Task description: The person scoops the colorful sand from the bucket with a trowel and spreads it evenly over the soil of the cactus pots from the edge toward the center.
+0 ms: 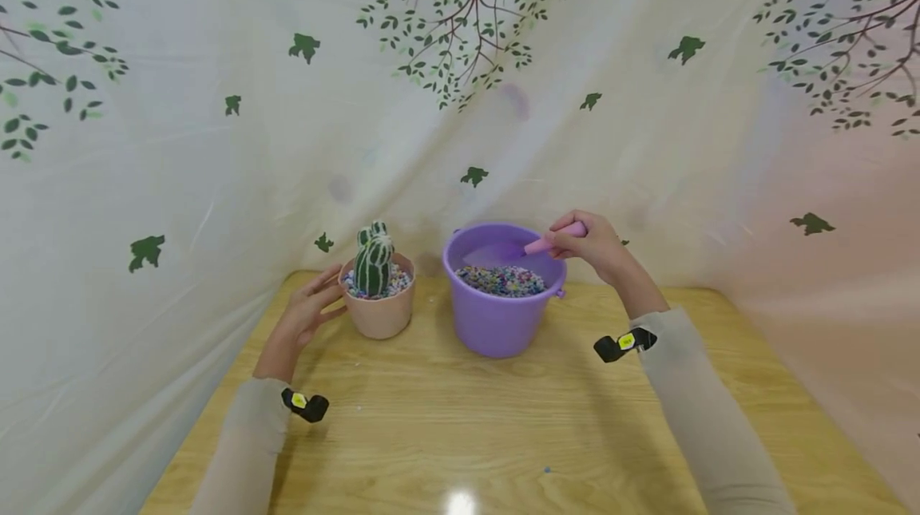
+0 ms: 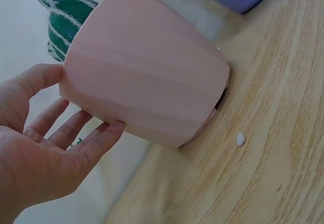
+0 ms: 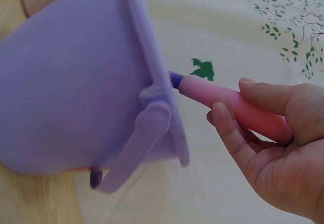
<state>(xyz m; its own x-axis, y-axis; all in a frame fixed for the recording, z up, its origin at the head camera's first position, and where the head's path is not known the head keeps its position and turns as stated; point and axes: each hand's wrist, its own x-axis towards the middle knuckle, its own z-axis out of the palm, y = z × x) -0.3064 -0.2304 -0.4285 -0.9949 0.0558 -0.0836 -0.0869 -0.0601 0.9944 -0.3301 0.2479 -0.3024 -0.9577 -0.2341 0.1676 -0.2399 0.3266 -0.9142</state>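
My right hand [image 1: 585,242] holds a small shovel by its pink handle [image 3: 235,105], the thumb on one side and the fingers curled round the other. The shovel's purple blade reaches inside the purple bucket [image 1: 496,323], above multicoloured beads [image 1: 503,281]. In the right wrist view the bucket wall hides the blade. My left hand [image 1: 309,309] touches the left side of a pink pot [image 2: 147,67], its fingers extended and thumb near the rim. A green striped cactus [image 1: 374,266] stands upright in the pot, with beads around its base.
The bucket's handle [image 3: 136,148] hangs down its outside. A white pebble-like bit [image 2: 241,139] lies on the wooden table [image 1: 431,419] by the pot, and a blue bead [image 1: 548,469] lies near the front. Behind stands a pale curtain [image 1: 402,140] printed with leaves.
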